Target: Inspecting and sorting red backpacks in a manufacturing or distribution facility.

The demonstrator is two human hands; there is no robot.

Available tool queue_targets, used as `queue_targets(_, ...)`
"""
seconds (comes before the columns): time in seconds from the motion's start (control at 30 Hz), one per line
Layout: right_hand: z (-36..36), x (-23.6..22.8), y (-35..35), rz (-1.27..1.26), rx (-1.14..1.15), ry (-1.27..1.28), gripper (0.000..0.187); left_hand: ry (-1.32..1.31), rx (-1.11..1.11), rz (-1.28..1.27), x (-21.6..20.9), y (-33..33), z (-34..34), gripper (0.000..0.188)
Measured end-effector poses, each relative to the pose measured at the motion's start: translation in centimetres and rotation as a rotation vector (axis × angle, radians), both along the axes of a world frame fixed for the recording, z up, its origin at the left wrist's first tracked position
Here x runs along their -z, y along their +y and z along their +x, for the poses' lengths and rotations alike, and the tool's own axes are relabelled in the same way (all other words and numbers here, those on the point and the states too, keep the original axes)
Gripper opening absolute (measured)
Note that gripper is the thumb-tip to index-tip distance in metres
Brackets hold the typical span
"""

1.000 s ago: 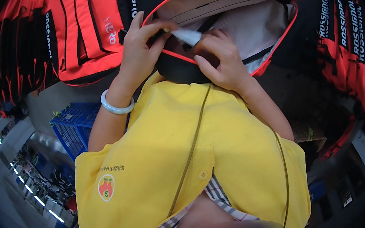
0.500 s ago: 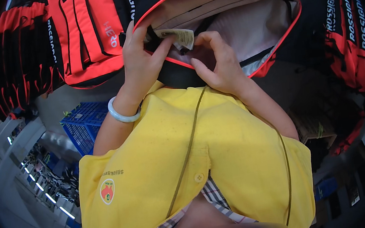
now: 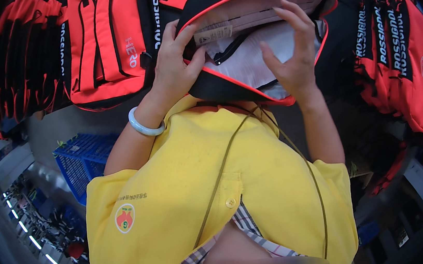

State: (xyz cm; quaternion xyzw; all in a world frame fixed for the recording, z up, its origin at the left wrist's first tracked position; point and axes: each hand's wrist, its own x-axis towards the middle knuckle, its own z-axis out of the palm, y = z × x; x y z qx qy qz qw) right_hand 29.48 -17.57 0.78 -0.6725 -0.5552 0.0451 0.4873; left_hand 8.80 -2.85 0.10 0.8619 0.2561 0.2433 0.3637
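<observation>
A black bag (image 3: pixel 217 88) with bright red edging gapes in front of me, its pale lining (image 3: pixel 253 64) showing. My left hand (image 3: pixel 175 63), with a pale bangle (image 3: pixel 144 124) at the wrist, grips the left edge of the mouth, thumb on the inner side. Close to those fingers, a whitish label (image 3: pixel 215 34) lies against the inner wall. A black strip (image 3: pixel 232 49) crosses the lining below it. Over the right part of the opening is my right hand (image 3: pixel 294 55), fingers spread and curved, holding nothing.
A red and black backpack (image 3: pixel 107 44) lies to the left, beside a row of similar bags (image 3: pixel 21 65). More red and black bags (image 3: pixel 402 63) stand at the right. A blue plastic crate (image 3: pixel 82 162) is low on the left.
My right hand has let go of the label and moved right, its fingers spreading. The label now rests against the inner wall. My left hand has shifted slightly right and down along the edge.
</observation>
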Motion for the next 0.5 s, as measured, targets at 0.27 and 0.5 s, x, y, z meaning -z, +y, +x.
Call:
queue_targets(0.27, -1.0, 0.7, 3.8, -0.21, -0.225, -0.605, 0.086, 0.017, 0.005, -0.081, -0.6, 0.3, -0.1, 0.061)
queue_targets(0.5, 2.5, -1.6, 7.2, 0.117, -0.055, -0.63, 0.059, 0.077, -0.027, -0.152, -1.0, 1.4, 0.2, 0.064)
